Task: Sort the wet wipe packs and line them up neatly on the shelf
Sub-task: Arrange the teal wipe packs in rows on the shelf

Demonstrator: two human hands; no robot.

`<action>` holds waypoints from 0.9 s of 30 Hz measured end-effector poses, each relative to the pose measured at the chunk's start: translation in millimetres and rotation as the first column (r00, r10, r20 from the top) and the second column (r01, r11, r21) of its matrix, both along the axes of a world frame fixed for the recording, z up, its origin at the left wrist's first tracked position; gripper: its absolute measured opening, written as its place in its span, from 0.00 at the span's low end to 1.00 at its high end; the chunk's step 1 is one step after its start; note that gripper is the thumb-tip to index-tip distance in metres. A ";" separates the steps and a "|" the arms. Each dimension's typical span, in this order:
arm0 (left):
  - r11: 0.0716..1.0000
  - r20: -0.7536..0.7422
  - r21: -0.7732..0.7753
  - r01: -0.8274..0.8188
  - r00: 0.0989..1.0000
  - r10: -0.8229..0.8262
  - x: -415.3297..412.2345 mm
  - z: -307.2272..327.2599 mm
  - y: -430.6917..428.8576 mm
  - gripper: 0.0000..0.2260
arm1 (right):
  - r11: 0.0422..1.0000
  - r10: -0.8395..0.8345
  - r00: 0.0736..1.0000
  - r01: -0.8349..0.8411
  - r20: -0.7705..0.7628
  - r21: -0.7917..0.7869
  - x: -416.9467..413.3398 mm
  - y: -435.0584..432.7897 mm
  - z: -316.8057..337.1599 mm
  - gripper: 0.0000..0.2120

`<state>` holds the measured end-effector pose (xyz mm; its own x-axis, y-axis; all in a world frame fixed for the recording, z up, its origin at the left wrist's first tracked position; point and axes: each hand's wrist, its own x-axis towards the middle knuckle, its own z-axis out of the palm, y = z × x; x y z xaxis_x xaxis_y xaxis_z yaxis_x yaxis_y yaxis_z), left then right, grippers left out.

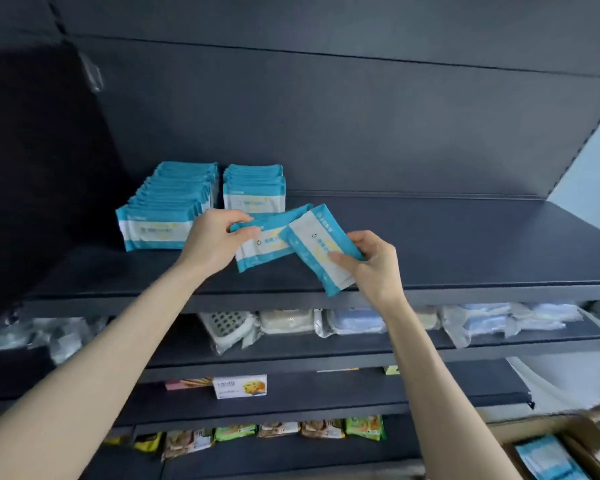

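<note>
Left grip point(219, 237) pinching wipe pack point(264, 252), right grip point(373, 263) clasping second pack point(314, 242), forearms raised over shelf point(465, 244)

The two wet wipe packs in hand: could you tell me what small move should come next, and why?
Probably stand the left pack, held by the left hand, upright at the front of the right row: it hangs before that row, which ends further back than the left row. The right pack in the right hand is tilted.

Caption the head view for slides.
Left hand holds one wipe pack, right hand a second pack, before two rows on the shelf.
</note>
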<state>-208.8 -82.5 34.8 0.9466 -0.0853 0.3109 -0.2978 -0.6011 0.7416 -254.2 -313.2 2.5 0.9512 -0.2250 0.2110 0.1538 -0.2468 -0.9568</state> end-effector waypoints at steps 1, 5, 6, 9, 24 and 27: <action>1.000 -0.004 0.027 0.004 1.000 -0.004 14.5 5.4 8.7 0.12 | 1.000 -0.014 1.000 0.014 0.008 -0.012 11.4 9.4 2.2 0.10; 0.993 -0.034 0.105 0.058 0.998 -0.054 63.3 20.7 25.8 0.12 | 0.997 -0.054 0.998 0.055 0.012 -0.056 47.3 33.4 7.6 0.11; 0.989 -0.048 0.124 0.078 0.996 -0.073 74.4 23.7 29.1 0.12 | 0.995 -0.063 0.998 0.064 0.010 -0.080 56.4 38.8 9.1 0.10; 0.979 -0.099 0.154 0.136 0.988 -0.122 105.7 27.4 35.9 0.13 | 0.985 -0.075 0.997 0.077 0.018 -0.155 79.2 52.2 14.4 0.09; 0.836 -0.306 0.459 0.300 0.937 -0.168 186.6 23.6 54.3 0.18 | 0.868 0.029 0.998 -0.001 0.049 -0.496 181.3 75.4 5.9 0.12; 0.820 -0.293 0.483 0.309 0.939 -0.181 187.7 22.9 56.0 0.21 | 0.809 0.087 0.994 -0.034 0.063 -0.587 191.0 84.5 -1.1 0.13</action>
